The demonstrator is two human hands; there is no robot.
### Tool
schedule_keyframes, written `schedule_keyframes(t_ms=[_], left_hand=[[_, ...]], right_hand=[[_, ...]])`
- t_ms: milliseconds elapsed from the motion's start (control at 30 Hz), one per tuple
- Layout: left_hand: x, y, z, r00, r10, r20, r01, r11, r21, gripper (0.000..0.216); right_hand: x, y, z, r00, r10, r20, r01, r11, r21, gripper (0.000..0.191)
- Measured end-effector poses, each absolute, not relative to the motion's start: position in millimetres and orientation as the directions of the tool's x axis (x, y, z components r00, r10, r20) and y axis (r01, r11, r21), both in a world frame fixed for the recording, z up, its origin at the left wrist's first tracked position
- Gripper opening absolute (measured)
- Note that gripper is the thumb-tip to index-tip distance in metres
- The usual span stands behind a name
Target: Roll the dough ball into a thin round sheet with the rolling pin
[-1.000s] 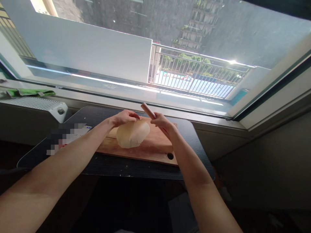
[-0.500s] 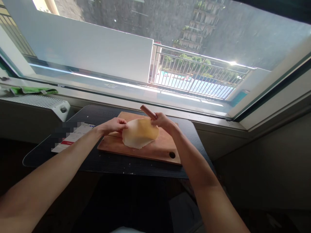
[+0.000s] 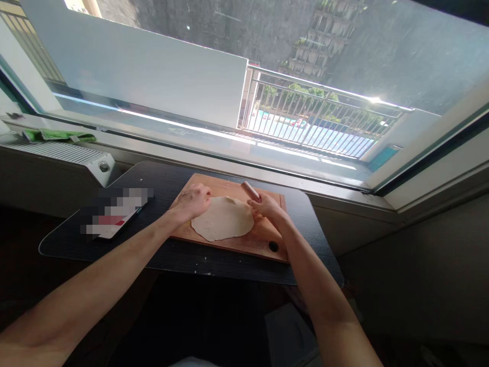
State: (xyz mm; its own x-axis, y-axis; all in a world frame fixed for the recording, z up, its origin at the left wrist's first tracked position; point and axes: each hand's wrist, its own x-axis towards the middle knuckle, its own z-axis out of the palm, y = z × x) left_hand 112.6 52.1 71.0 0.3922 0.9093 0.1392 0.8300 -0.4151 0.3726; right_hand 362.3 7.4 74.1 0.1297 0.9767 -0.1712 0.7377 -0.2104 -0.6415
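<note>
A thin, pale sheet of dough (image 3: 222,219) with an uneven rim lies flat on a wooden cutting board (image 3: 229,184). Its far edge has a small fold. My left hand (image 3: 194,200) is closed at the upper left edge of the sheet, fingers curled; whether they pinch the dough is hidden. In my right hand (image 3: 265,205) is a short wooden rolling pin (image 3: 250,191), its free end pointing up and left. The fingertips of that hand come close to the right edge of the dough.
Under the board is a dark folding table (image 3: 164,260) with a few crumbs near its front edge. A phone (image 3: 114,227), partly blurred out, lies at the left. Behind stands a large window; a radiator (image 3: 57,153) with a green cloth (image 3: 59,135) is at far left.
The dough sheet, held up between both hands before, now lies spread on the board. My right hand has moved right and down with the rolling pin; my left hand has turned over.
</note>
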Motion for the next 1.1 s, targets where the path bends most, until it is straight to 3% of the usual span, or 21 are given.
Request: schedule_keyframes(t_ms=[67, 167, 333, 500, 667, 767, 867, 967, 1100], left_hand=[[123.0, 37.8, 61.1, 0.566, 0.8, 0.197, 0.76, -0.599, 0.252, 0.03], [126.5, 25.6, 51.1, 0.623, 0.767, 0.157, 0.751, -0.642, 0.153, 0.029], [125.8, 42.6, 48.8, 0.557, 0.805, 0.205, 0.773, -0.592, 0.227, 0.031], [161.9, 68.4, 66.2, 0.456, 0.888, 0.06, 0.845, -0.453, 0.283, 0.029], [182.7, 80.3, 77.9, 0.532, 0.839, -0.114, 0.822, -0.479, 0.308, 0.024], [183.0, 87.5, 74.5, 0.566, 0.81, -0.156, 0.782, -0.467, 0.412, 0.025], [187.0, 93.9, 69.0, 0.562, 0.817, -0.131, 0.751, -0.438, 0.494, 0.034], [189.0, 97.0, 67.4, 0.502, 0.863, -0.057, 0.779, -0.423, 0.463, 0.044], [161.6, 88.3, 65.1, 0.349, 0.928, 0.13, 0.838, -0.371, 0.4, 0.03]], right_hand=[[361.1, 6.5, 70.1, 0.087, 0.992, -0.09, 0.832, -0.122, -0.541, 0.031], [356.4, -3.0, 70.6, 0.002, 1.0, -0.006, 0.929, -0.004, -0.371, 0.031], [351.3, -25.3, 69.4, -0.039, 0.998, 0.039, 0.975, 0.047, -0.217, 0.027], [363.8, -27.1, 68.2, 0.144, 0.99, 0.003, 0.969, -0.14, -0.202, 0.029], [369.6, -25.0, 68.9, 0.145, 0.988, -0.049, 0.962, -0.152, -0.226, 0.032], [366.6, -25.3, 70.2, 0.159, 0.985, -0.068, 0.96, -0.17, -0.221, 0.034], [363.6, -24.9, 70.6, 0.175, 0.982, -0.072, 0.958, -0.187, -0.216, 0.037], [362.4, -27.4, 69.0, 0.169, 0.985, -0.041, 0.962, -0.174, -0.211, 0.037], [357.5, -41.5, 67.3, 0.104, 0.994, -0.021, 0.977, -0.106, -0.184, 0.031]])
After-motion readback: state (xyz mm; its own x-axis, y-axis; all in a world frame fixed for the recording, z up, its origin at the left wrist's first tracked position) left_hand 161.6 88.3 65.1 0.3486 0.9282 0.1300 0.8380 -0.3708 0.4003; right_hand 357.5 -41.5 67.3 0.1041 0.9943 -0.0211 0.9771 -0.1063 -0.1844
